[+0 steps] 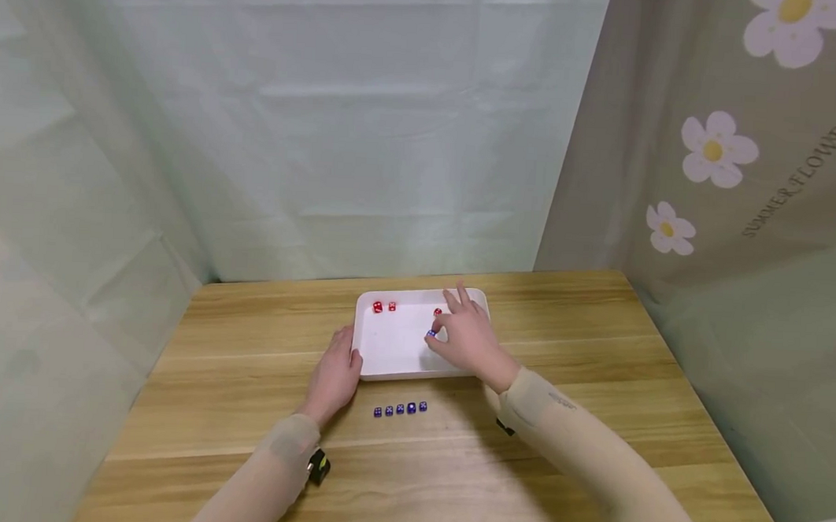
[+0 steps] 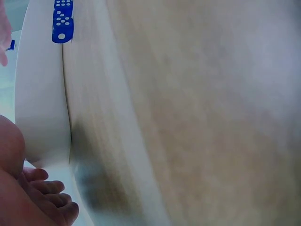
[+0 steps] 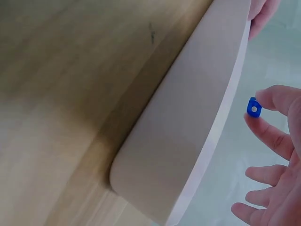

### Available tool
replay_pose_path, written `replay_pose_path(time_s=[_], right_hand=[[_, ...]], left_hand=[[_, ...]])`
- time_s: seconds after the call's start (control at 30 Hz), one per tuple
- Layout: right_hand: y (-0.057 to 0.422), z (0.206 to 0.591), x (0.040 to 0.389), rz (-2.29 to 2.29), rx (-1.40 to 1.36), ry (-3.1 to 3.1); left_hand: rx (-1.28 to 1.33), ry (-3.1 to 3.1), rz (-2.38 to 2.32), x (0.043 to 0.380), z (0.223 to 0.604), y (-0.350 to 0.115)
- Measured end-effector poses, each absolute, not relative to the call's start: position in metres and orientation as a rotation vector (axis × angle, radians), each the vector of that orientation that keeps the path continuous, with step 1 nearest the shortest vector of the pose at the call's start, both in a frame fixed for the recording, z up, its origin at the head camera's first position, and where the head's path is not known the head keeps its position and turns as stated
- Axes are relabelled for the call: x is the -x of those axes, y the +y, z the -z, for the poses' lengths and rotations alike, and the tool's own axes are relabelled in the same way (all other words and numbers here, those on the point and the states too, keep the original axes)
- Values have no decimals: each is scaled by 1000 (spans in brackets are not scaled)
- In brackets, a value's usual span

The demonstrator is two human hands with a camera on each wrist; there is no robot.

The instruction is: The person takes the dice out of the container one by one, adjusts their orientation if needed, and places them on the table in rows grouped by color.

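Observation:
A white tray (image 1: 398,377) lies on the wooden table with three red dice in it: two red dice (image 1: 378,307) at the far left and a third red die (image 1: 437,312) farther right. Over the tray, my right hand (image 1: 467,336) pinches a blue die (image 3: 254,109) between thumb and index finger, its other fingers spread. My left hand (image 1: 336,373) holds the tray's near left corner, thumb at the rim and fingers (image 2: 56,187) pointing down along the outside. Several blue dice (image 1: 400,409) stand in a row in front of the tray.
The wooden table (image 1: 240,409) reaches back to a pale curtain (image 1: 368,132). A flower-printed curtain (image 1: 720,182) hangs at the right. The tray's raised wall (image 3: 174,117) runs between the table surface and my right hand.

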State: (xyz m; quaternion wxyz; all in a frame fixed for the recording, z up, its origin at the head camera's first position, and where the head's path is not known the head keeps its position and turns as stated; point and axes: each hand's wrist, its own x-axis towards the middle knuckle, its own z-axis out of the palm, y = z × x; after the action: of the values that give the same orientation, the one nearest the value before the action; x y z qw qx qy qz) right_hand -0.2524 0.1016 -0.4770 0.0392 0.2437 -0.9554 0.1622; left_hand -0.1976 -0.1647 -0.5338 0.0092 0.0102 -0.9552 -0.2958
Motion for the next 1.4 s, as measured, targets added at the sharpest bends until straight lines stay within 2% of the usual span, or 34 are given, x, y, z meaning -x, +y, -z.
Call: replay_pose_path(time_s=[0.53,1.4], right_hand=[[118,481,221,-502,-955,-2808],[126,496,197,-397,-1221,-2757]], left_hand=[[-45,-2986,933,196,532,-166],[-54,-2991,926,196,533,-167]])
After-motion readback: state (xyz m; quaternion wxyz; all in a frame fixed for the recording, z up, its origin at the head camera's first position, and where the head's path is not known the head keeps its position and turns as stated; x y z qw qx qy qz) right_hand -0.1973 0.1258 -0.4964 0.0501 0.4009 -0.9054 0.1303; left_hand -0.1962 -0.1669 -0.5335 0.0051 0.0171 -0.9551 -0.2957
